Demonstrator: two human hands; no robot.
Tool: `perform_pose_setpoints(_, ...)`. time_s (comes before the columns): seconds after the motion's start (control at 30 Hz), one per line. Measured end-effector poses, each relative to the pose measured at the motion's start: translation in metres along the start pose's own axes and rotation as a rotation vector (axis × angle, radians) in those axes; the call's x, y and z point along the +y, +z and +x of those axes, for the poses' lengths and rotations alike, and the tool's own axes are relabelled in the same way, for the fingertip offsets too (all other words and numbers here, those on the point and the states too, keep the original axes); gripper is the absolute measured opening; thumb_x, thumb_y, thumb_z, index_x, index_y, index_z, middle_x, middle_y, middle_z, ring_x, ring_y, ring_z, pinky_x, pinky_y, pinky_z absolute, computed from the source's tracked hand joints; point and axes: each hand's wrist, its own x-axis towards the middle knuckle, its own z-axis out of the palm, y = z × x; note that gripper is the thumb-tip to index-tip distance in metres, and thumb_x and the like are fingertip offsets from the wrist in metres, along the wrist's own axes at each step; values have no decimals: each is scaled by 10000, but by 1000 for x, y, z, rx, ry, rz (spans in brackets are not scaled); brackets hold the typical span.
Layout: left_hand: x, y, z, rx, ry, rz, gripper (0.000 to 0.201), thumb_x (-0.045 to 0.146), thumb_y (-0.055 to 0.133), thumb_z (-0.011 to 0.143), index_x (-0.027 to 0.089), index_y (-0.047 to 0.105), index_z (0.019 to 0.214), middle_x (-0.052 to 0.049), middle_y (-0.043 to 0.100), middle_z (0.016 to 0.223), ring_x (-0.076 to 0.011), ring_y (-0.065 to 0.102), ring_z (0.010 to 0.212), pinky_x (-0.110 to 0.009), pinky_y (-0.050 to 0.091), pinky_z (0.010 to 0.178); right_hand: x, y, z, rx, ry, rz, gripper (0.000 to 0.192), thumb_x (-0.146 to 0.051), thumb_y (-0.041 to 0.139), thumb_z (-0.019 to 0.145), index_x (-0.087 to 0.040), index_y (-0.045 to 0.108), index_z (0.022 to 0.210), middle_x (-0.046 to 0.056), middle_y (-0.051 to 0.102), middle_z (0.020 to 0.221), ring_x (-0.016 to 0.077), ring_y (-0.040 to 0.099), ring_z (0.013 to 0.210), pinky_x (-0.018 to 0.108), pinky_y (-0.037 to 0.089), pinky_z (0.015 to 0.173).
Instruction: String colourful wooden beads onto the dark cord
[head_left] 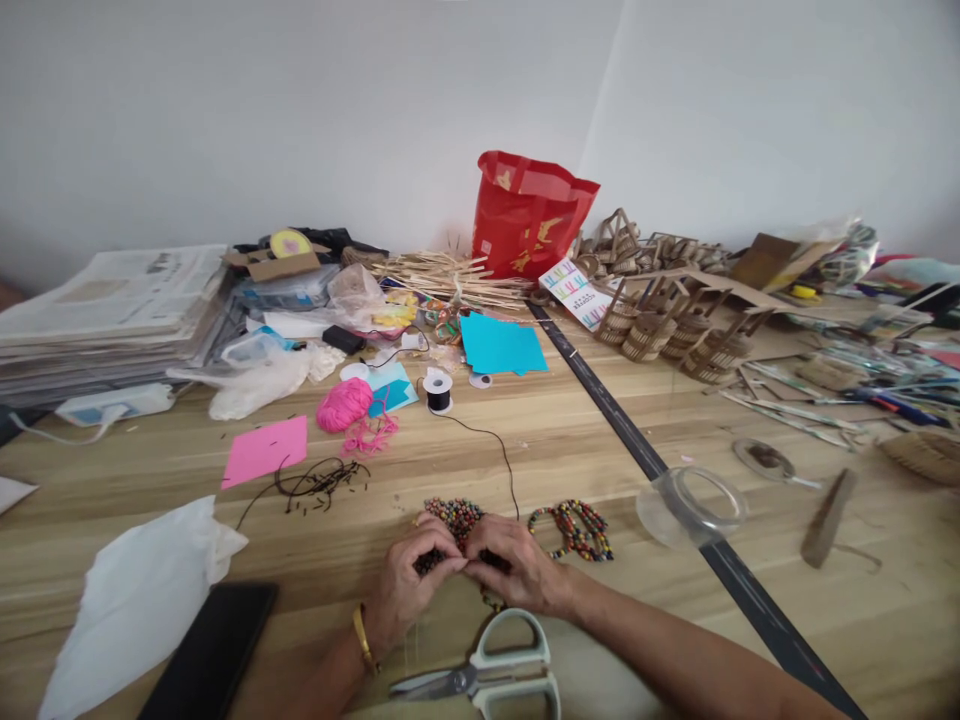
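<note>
My left hand and my right hand meet at the front middle of the table, thumbs and fingertips pinched together on a piece of multicoloured beadwork. The fingers hide part of the piece, and what lies right at the fingertips is too small to make out. A black cord runs from a spool down to behind my right hand. To the right of that hand lies a looped string of coloured beads. Scissors with pale green handles rest just below my hands, blades pointing left.
Left are a black flat object, white tissue, cut black cords, pink yarn and stacked newspapers. A clear plastic ring and small woven baskets lie right. A red bag stands behind.
</note>
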Motion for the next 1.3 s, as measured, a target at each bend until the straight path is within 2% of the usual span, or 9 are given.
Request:
perform_pose_setpoints(0.2,0,-3,1,17,24,47,208,261,627,852,157,640,672,-36,662,651,-176,598,665,-314,470,692,-3,-4,4,13,51,61,107,-223,504,931,-168,586,887,83,654,808,176,588,779,290,476,706)
perform_pose_setpoints(0.3,0,-8,0,8,17,125,100,226,640,837,159,660,765,-36,672,694,-180,601,695,-319,472,717,-5,-5,5,62,101,132,157,-255,496,942,-162,594,864,78,635,801,168,578,770,281,469,695)
perform_pose_setpoints(0.4,2,-14,-1,-85,23,249,34,174,658,807,166,664,775,-32,662,710,-183,589,714,-311,467,715,-3,-7,5,137,208,242,215,-326,530,925,-157,597,810,53,599,758,154,551,726,267,449,662)
perform_pose_setpoints(0.53,7,-21,-2,-248,87,448,85,124,678,764,186,655,711,-28,640,727,-203,557,785,-340,446,776,3,-10,7,169,435,511,317,-458,593,867,-158,571,768,-15,526,627,103,470,550,214,396,521)
perform_pose_setpoints(0.67,9,-24,-2,-300,122,565,94,139,700,751,199,642,708,-20,633,743,-219,537,828,-398,406,870,7,-13,8,157,560,707,356,-496,658,803,-161,547,753,-53,501,530,75,422,446,197,375,466)
perform_pose_setpoints(0.9,5,-24,-4,-312,135,613,109,111,655,774,200,637,714,-16,621,747,-218,533,832,-418,375,921,4,-8,7,107,525,702,363,-498,665,788,-160,542,737,-50,470,568,63,387,462,180,325,440)
perform_pose_setpoints(1.0,5,-23,-4,-314,148,602,117,105,631,786,206,642,726,-14,625,737,-215,536,823,-410,383,916,1,-6,5,73,498,643,361,-497,634,812,-157,545,731,-45,449,583,64,353,482,181,281,439)
perform_pose_setpoints(1.1,5,-22,-3,-303,142,584,118,92,626,780,198,648,733,-23,643,728,-214,552,801,-405,408,881,-4,-7,6,37,455,522,340,-467,591,850,-150,561,730,-19,477,642,75,380,516,192,292,464)
perform_pose_setpoints(1.3,0,-16,-1,-116,62,334,140,76,580,789,170,657,720,-37,678,682,-177,599,690,-293,479,680,-7,-7,4,17,246,201,228,-309,501,914,-152,583,770,25,545,690,126,489,621,226,388,557)
